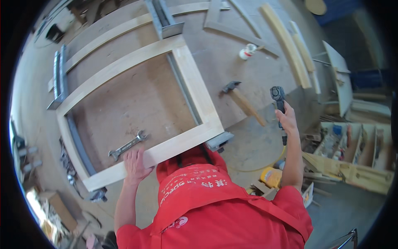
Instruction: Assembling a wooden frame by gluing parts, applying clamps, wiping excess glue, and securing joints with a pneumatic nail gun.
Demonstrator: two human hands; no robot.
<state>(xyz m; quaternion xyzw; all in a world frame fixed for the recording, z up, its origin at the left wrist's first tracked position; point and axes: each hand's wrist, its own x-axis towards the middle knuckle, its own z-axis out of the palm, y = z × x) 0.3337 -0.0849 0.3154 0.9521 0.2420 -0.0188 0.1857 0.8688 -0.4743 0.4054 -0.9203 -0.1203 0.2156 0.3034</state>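
A rectangular frame of pale wood (199, 89) lies across the table, with grey metal bars along its sides. My left hand (137, 167) grips its near rail, fingers over the far edge and thumb on the near side. Just beyond those fingers, inside the frame, lies a double-ended wrench (127, 146). Out to the right, off the frame, my right hand (289, 118) is closed round a slim black air tool (277, 93) with a rounded head. A yellow hose (265, 166) runs down from its lower end.
A claw hammer (245, 104) and a white bottle (248, 51) lie right of the frame. Metal clamps (159, 18) stand at the far side. Long timber strips (286, 45) rest at far right. Below them is a divided wooden box (352, 149). A yellow container (271, 177) sits near my right forearm.
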